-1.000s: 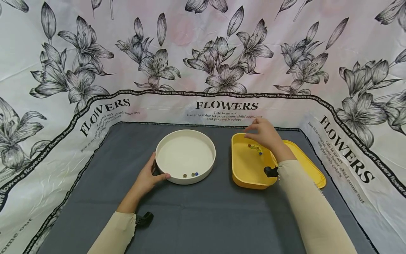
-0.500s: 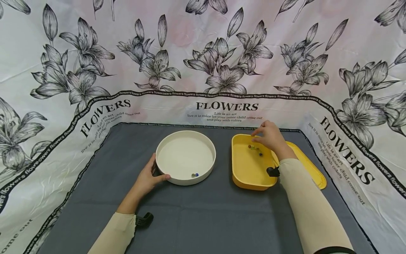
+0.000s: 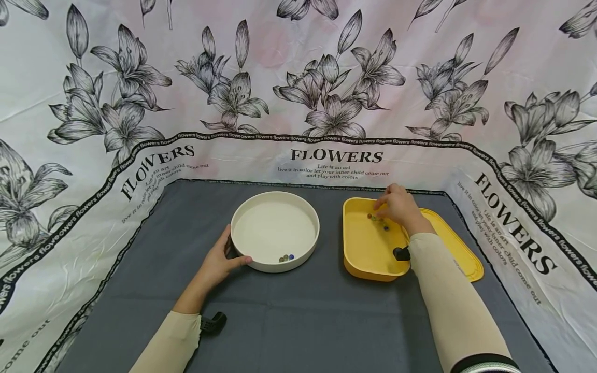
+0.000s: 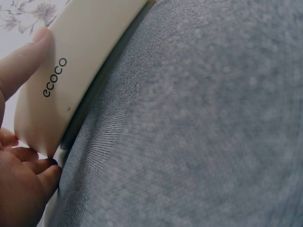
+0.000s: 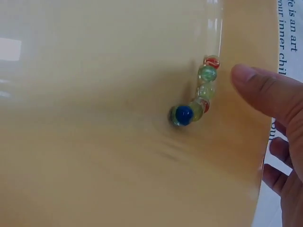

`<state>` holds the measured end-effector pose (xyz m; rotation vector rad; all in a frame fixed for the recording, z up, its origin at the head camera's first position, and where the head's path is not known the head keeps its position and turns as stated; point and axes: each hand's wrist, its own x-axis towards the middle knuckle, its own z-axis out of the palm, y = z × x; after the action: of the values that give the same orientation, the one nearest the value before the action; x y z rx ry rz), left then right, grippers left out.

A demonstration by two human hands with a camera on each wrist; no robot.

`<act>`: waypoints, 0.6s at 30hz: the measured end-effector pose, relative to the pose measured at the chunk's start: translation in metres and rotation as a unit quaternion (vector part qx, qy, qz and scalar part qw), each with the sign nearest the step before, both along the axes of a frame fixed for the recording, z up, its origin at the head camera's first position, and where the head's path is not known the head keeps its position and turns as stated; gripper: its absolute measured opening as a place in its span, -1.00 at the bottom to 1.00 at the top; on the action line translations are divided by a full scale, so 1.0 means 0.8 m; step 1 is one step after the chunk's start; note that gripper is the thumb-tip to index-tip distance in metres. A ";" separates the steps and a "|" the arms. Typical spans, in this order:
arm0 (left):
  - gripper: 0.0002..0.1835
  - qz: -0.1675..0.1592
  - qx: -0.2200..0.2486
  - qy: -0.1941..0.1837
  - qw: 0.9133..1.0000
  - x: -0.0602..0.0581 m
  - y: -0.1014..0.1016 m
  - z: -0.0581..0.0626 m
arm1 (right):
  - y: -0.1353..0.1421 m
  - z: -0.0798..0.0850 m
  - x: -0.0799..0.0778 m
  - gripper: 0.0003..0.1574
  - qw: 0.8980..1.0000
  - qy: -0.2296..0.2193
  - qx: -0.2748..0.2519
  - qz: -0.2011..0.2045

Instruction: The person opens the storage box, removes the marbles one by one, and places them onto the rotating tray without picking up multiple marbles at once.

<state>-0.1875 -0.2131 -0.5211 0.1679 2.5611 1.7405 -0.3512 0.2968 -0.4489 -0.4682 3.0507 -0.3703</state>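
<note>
My left hand (image 3: 219, 264) grips the near left side of a round, off-white dish (image 3: 275, 223), its thumb against the outer wall; "ecoco" is printed on that wall in the left wrist view. A few small glass marbles (image 3: 286, 258) sit together at the dish's near inner edge. Over the far right corner of a yellow rectangular box (image 3: 368, 254) hovers my right hand (image 3: 400, 208). In the right wrist view its thumb (image 5: 262, 87) points at a crooked row of several marbles (image 5: 207, 90), red, green and blue, a small gap short of them. Nothing shows between its fingers.
A yellow lid (image 3: 450, 241) lies right of the box, partly behind the right forearm. Grey cloth (image 3: 280, 331) covers the table, with a gap between dish and box. A white flower-printed cloth (image 3: 336, 114) rises behind and at both sides.
My right hand has lowered towards the marbles in the yellow box. In the dish, a marble that lay apart on the left now sits with the others. The left hand keeps its hold.
</note>
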 end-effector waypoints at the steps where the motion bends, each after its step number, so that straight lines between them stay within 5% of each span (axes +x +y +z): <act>1: 0.36 0.001 -0.001 0.002 1.000 -0.001 -0.001 -0.001 | 0.000 -0.002 -0.002 -0.78 1.000 -0.004 0.001 0.000; 18: 0.34 0.005 -0.009 0.001 1.000 -0.003 0.002 -0.001 | 0.002 -0.030 -0.012 -0.81 0.999 -0.016 0.031 0.023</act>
<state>-0.1897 -0.2113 -0.5217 0.1565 2.5825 1.7216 -0.3612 0.2982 -0.4725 -0.5219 3.0057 -0.2783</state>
